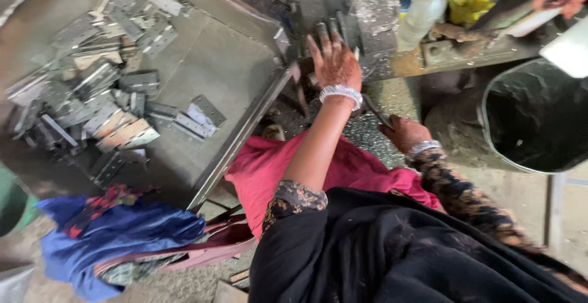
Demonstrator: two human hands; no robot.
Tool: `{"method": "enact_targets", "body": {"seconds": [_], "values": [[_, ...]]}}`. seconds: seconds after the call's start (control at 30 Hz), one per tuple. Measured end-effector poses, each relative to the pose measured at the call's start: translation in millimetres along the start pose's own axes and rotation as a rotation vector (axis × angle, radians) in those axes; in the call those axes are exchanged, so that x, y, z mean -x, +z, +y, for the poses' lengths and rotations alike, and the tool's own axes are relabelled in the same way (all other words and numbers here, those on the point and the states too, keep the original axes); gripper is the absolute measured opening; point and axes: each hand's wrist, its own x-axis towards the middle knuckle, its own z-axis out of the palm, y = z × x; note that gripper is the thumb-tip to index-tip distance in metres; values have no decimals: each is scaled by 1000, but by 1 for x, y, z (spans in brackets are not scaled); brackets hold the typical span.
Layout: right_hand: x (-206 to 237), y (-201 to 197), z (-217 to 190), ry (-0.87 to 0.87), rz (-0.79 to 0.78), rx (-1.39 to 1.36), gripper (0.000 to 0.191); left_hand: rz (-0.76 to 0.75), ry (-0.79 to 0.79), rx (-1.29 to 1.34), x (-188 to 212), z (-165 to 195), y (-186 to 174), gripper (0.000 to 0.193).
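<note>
My left hand (334, 61), with a beaded bracelet at the wrist, reaches forward and lies on the bed of a grey metal press machine (367, 15). Its dirty fingers are stretched out over the tooling, and whatever is under them is hidden. My right hand (404, 133), also with a bracelet, is lower and closer to my body. It is closed round the end of a dark metal lever (375, 108) that runs up toward the machine. A tilted metal tray (239, 64) to the left holds a pile of flat grey hinge plates (92, 89).
Metal shavings cover the floor (367, 134) below the machine. A large dark metal bucket (533, 116) stands on the right. A plastic bottle with a red cap (422, 10) stands behind the machine. Blue cloth and a bag (116, 235) lie at lower left.
</note>
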Motion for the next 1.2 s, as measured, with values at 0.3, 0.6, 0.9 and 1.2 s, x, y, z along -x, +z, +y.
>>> {"method": "enact_targets", "body": {"seconds": [0.3, 0.6, 0.9, 1.2], "values": [[-9, -12, 5, 29, -115, 103, 53, 1, 4, 90, -25, -3, 18, 48], [-24, -40, -7, -14, -190, 130, 54, -163, 26, 0, -35, -8, 0, 37], [-12, -18, -6, 21, -138, 12, 54, -181, 56, -19, -31, -6, 1, 42], [-12, 2, 7, 42, -123, 33, 46, -168, -12, 8, -62, 2, 0, 34]]}}
